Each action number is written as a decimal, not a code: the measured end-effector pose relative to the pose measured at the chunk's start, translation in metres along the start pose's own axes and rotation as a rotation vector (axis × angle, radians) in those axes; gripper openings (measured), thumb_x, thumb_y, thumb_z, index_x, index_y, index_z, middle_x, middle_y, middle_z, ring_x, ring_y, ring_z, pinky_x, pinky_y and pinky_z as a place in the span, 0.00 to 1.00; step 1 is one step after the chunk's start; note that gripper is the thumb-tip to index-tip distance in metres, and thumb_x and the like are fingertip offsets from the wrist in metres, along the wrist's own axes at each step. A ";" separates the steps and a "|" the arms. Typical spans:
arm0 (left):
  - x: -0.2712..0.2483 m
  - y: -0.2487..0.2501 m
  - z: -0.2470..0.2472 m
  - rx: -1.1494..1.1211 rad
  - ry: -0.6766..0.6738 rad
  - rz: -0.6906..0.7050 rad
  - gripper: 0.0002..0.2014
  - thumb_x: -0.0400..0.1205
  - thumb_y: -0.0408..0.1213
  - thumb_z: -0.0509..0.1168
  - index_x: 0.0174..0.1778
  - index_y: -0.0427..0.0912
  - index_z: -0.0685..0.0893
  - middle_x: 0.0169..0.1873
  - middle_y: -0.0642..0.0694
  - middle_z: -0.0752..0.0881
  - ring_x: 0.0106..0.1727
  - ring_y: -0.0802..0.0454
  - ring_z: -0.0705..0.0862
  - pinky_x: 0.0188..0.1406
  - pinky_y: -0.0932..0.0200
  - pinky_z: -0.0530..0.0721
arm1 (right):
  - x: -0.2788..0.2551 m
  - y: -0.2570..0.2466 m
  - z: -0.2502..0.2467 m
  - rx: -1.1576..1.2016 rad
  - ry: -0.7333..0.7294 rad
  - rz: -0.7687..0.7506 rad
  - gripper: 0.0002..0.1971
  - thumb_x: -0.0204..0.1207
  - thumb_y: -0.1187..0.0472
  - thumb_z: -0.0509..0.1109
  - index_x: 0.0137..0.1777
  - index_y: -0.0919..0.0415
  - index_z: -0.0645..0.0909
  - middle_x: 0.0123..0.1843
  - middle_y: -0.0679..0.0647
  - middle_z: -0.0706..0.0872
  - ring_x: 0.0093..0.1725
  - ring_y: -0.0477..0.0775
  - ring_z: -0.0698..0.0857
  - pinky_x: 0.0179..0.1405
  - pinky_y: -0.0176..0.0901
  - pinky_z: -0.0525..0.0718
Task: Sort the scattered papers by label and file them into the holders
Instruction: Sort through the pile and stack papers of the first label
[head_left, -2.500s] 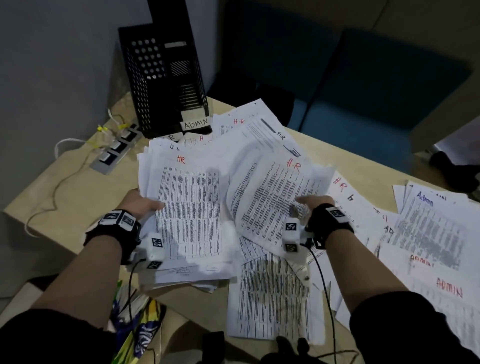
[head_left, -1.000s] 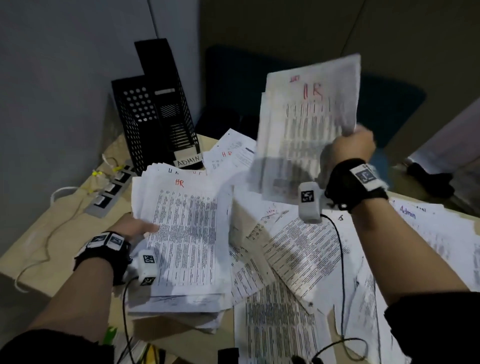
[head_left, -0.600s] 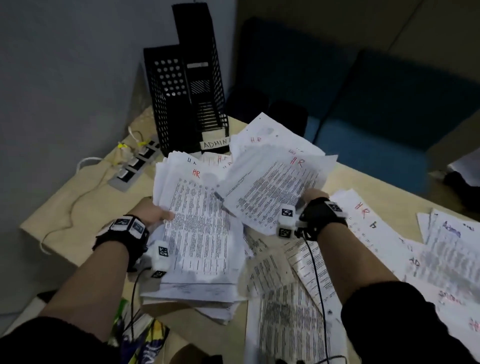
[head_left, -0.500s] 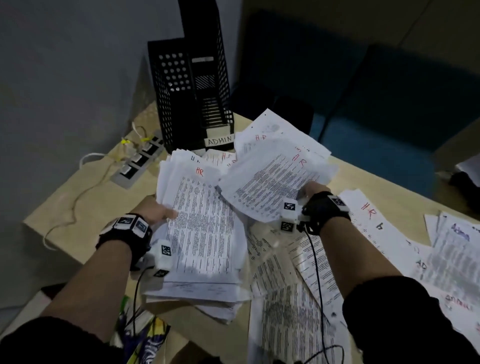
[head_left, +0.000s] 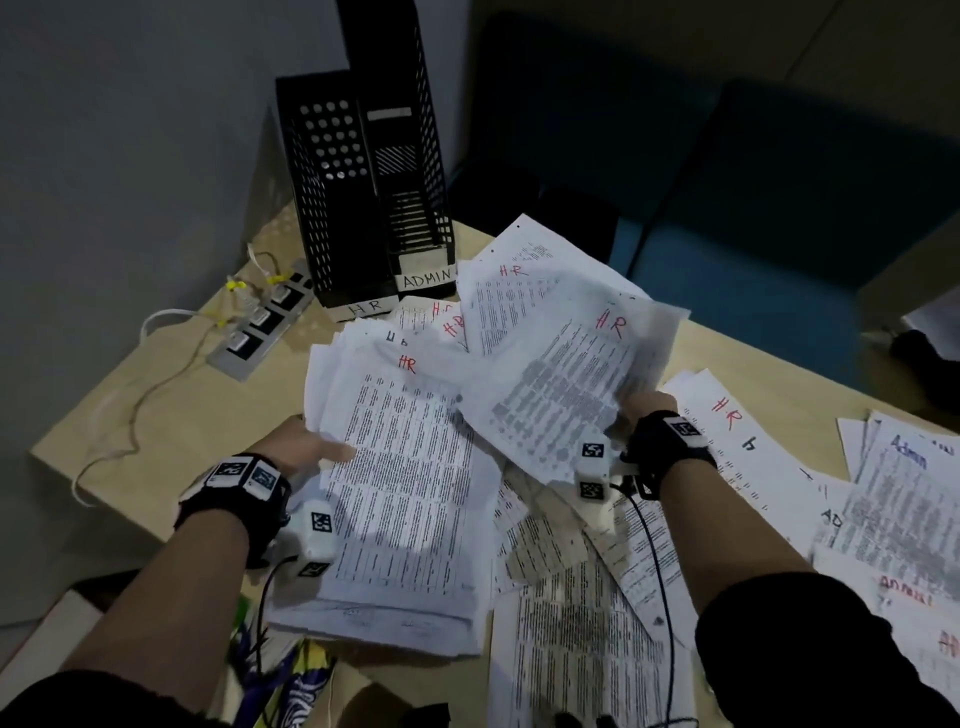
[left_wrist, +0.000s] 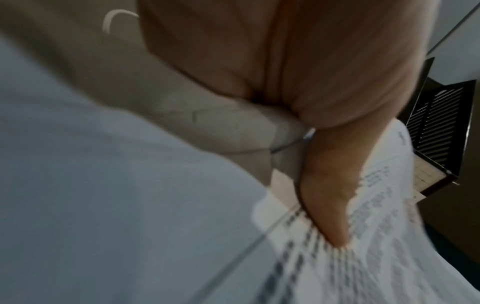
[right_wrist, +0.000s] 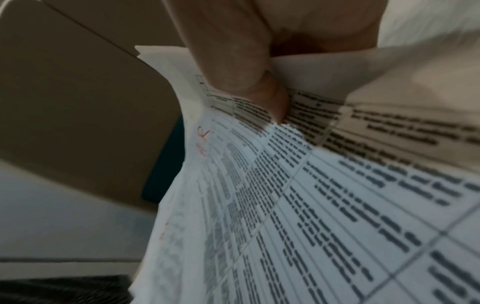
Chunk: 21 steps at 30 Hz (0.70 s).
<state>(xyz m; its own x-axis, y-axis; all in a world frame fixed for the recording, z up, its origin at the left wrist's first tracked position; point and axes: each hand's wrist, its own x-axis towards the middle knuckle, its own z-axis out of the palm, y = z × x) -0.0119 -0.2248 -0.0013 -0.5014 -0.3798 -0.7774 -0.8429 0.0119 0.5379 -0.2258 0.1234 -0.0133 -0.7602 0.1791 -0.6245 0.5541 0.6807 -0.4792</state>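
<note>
Right hand (head_left: 644, 410) pinching lifted HR sheets (head_left: 561, 384); left hand (head_left: 301, 447) gripping the HR stack (head_left: 400, 483), thumb on top.

R thumb (right_wrist: 233, 67) on HR sheets (right_wrist: 298, 216)

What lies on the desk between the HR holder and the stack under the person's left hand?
In the head view, loose HR-marked sheets lie between the HR holder and the stack that the left hand holds.
</note>
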 end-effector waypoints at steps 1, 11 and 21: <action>-0.004 -0.001 0.003 -0.001 -0.022 0.002 0.22 0.72 0.29 0.78 0.62 0.34 0.84 0.52 0.35 0.89 0.48 0.38 0.86 0.49 0.50 0.81 | 0.001 0.009 -0.008 0.057 0.031 0.037 0.15 0.78 0.63 0.69 0.59 0.72 0.79 0.54 0.68 0.85 0.52 0.65 0.86 0.41 0.48 0.84; -0.044 0.015 0.058 0.119 0.028 -0.036 0.35 0.73 0.45 0.78 0.73 0.35 0.75 0.71 0.21 0.74 0.68 0.23 0.77 0.65 0.34 0.76 | -0.019 0.019 -0.112 0.256 0.562 -0.301 0.08 0.77 0.74 0.57 0.37 0.66 0.70 0.42 0.62 0.77 0.41 0.59 0.74 0.40 0.46 0.70; -0.058 0.014 0.096 -0.265 -0.010 0.005 0.53 0.61 0.72 0.74 0.79 0.46 0.72 0.76 0.50 0.74 0.78 0.49 0.70 0.74 0.49 0.65 | -0.090 0.024 -0.023 -0.254 -0.109 -0.432 0.09 0.80 0.64 0.64 0.49 0.69 0.83 0.46 0.63 0.82 0.49 0.58 0.83 0.46 0.42 0.75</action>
<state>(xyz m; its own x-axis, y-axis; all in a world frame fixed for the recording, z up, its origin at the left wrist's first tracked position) -0.0130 -0.1136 0.0198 -0.5087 -0.3714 -0.7767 -0.7603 -0.2293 0.6077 -0.1523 0.1399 0.0454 -0.8542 -0.2225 -0.4700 0.0869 0.8300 -0.5510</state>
